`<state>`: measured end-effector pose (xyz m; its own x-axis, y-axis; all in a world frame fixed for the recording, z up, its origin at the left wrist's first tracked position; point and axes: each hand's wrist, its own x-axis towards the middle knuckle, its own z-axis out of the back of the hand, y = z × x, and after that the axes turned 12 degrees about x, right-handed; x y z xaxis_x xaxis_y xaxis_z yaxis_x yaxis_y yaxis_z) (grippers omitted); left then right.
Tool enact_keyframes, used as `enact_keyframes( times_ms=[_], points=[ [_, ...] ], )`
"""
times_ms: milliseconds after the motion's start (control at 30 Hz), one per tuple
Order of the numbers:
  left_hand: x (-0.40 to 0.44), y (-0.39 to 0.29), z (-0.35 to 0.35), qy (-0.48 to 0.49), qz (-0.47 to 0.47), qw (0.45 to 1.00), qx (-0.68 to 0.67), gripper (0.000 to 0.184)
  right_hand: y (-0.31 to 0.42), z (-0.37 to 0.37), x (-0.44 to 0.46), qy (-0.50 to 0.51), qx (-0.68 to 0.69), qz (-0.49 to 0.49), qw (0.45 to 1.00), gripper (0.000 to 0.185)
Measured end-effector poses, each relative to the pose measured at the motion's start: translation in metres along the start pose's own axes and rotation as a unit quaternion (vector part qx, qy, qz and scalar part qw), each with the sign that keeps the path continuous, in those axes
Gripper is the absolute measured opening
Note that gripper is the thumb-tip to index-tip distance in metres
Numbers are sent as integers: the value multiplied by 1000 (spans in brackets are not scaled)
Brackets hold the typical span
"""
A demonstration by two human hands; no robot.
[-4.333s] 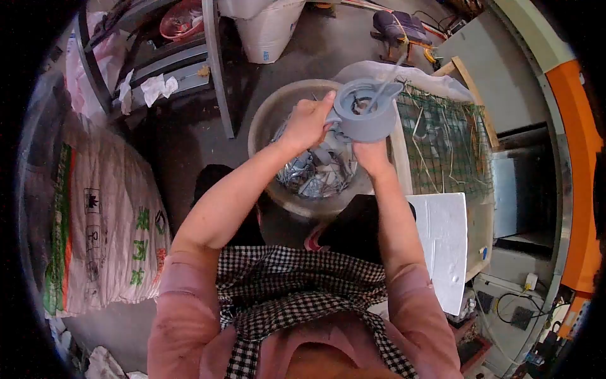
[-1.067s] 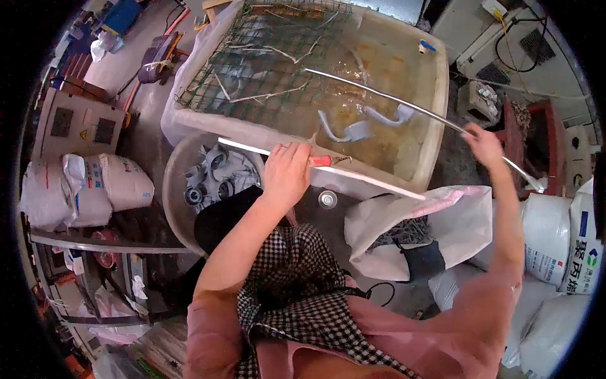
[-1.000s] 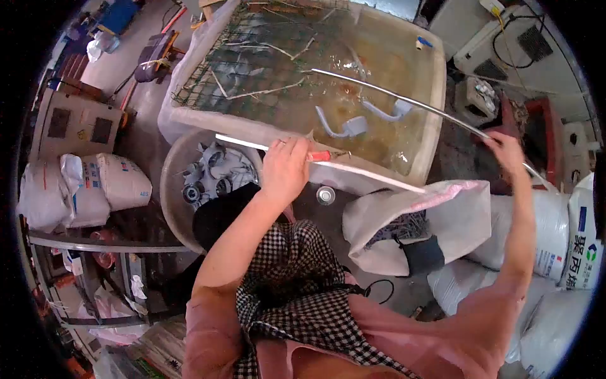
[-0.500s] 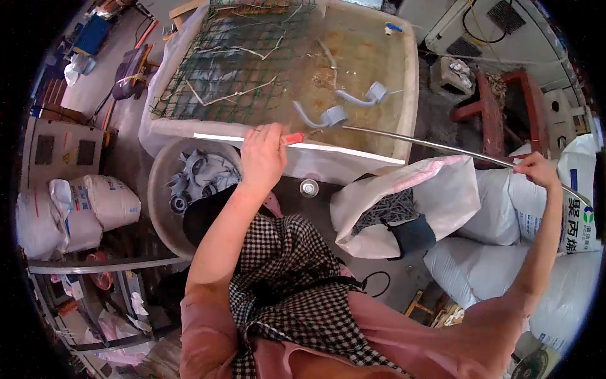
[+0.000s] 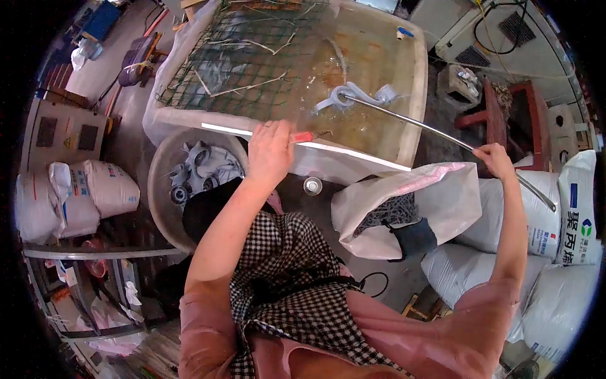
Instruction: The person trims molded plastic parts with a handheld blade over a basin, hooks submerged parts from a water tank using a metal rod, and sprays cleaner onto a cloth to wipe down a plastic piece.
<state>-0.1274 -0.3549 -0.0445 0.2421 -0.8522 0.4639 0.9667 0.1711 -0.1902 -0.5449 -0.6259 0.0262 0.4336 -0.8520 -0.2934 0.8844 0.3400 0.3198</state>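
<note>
My left hand (image 5: 270, 151) is closed around a red-handled tool (image 5: 304, 137) at the white front rim (image 5: 353, 155) of a water tank. The tool's short dark tip points right, over the water; its exact kind is unclear. My right hand (image 5: 495, 159) grips a long thin metal rod (image 5: 429, 128) with a bent near end. The rod reaches across the tank's right side to a grey plastic fitting (image 5: 341, 98) at the water. A second grey fitting (image 5: 384, 95) lies just right of it. Green netting (image 5: 252, 63) with pale sticks covers the tank's left part.
A round tub (image 5: 163, 208) of grey plastic fittings stands below the tank's left front. An open white sack (image 5: 451, 211) holds small grey pieces. Full white sacks (image 5: 486, 278) are piled at right, and a small can (image 5: 312, 186) stands on the floor.
My right hand has moved left with the rod. The rod's far end and the left grey fitting are farther into the tank, the fittings closer together. The left hand keeps its hold.
</note>
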Motion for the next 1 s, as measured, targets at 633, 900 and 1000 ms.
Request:
enact_keyframes(
  times_ms=[633,900,1000],
  points=[
    [-5,-3,4,-14,4,1000,16,12,34,-32,14,-48,-16,-5,999,34],
    [-6,-1,6,-21,7,999,-25,12,112,-94,97,34,-48,55,997,35],
    [-9,-1,6,10,5,1000,10,15,112,-91,103,24,-38,64,997,35]
  ],
)
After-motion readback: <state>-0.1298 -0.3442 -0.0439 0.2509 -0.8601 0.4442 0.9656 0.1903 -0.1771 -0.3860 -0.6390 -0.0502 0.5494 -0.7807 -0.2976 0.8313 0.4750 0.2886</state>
